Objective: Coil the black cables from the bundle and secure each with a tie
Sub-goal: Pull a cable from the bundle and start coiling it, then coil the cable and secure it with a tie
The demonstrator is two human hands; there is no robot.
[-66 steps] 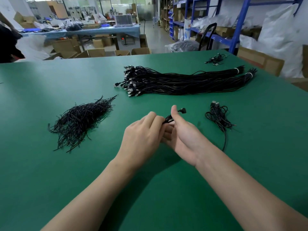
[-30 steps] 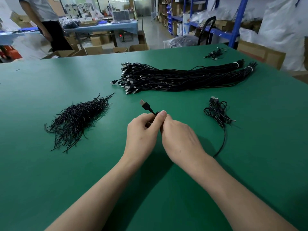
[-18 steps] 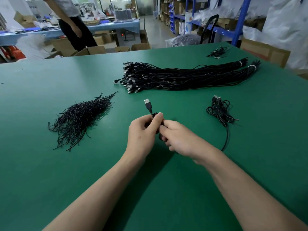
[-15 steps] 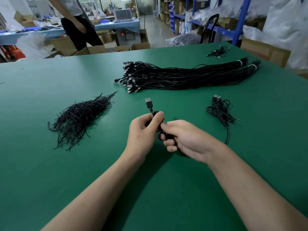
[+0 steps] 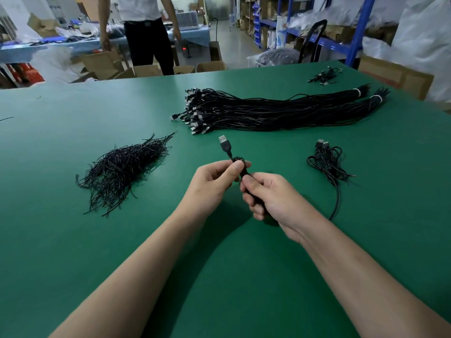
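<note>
Fingers [image 5: 234, 169] of the left hand [image 5: 210, 184] pinched narrow, thumb against forefinger, on a black cable [image 5: 243, 175] just under its plug [image 5: 224, 143]. Plug end upright, poking clear above the pinch, metal tip tilted away. Fingers [image 5: 251, 191] of the right hand [image 5: 275, 201] curled closed round the rest of the same cable, folded lengths showing dark between the knuckles; number of loops impossible to tell. Both hands close together, almost touching, raised a little over the green bench [image 5: 73, 252], with bare forearms reaching in from the near edge.

Left of the hands, a loose heap of short black ties [image 5: 122, 167] flat on the bench. Right of the hands, a small heap of cables [image 5: 327, 162] with two plugs at its far end and one loose strand [image 5: 338, 201] trailing back toward the right wrist.

Farther out, past the held plug, the long bundle [image 5: 268, 111] of black cables lying crosswise, plugs fanned out at the left end, two white bands [image 5: 357, 92] round the right end. Beyond that, near the far right corner of the bench, a few more small cables [image 5: 325, 75].

Behind the bench, a person [image 5: 146, 32] standing in a white top and dark trousers, open cardboard boxes [image 5: 146, 70] low at the bench's far edge, blue shelving [image 5: 356, 28] on the right.
</note>
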